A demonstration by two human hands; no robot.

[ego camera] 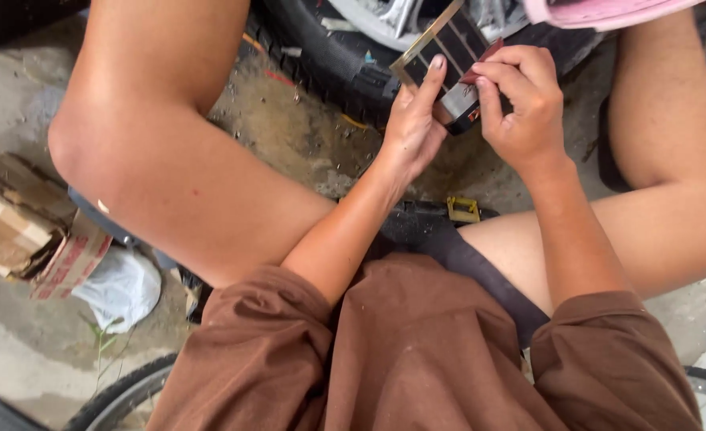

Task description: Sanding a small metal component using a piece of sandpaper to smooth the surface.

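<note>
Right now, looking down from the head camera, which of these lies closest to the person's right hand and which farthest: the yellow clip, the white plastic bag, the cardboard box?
1. Yellow clip: just below the right hand, on the dark mat between the knees.
2. White plastic bag: far off to the left, on the ground.
3. Cardboard box: farthest, at the left edge beyond the bag.

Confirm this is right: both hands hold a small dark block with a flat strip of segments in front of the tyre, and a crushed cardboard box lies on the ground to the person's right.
Wrong in one respect: the crushed cardboard box lies on the person's left, as the head view shows. The rest stands: left hand and right hand hold the small dark block with its strip of segments in front of the tyre.
</note>
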